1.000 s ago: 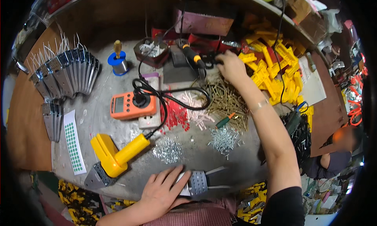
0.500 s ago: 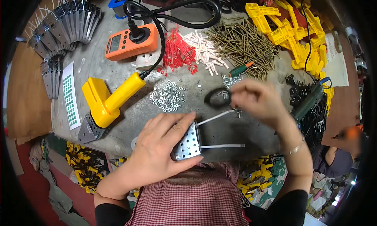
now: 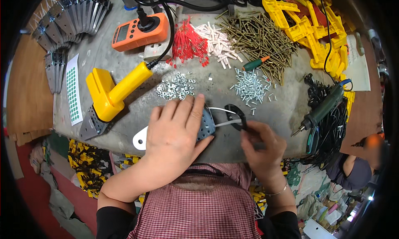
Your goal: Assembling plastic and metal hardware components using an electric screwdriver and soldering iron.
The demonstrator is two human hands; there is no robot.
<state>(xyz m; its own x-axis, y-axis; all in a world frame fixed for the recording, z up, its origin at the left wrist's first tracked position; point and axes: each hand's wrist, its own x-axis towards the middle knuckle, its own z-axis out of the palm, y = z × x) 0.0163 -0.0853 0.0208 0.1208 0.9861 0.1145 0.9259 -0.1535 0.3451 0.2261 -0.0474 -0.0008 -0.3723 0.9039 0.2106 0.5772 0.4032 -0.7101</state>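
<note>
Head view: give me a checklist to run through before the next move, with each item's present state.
1. Left hand on the perforated metal piece: ok.
2. Right hand holding the black ring: ok.
3. Both white wires fully through the ring: cannot tell.
4. Silver screws apart from the right hand: ok.
5. Silver nuts apart from the left hand: cannot tell, very close.
6. Green electric screwdriver apart from both hands: ok.

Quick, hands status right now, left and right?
Left hand: closed over the perforated metal housing.
Right hand: closed, fingertips pinching the black ring at the white wires.
</note>
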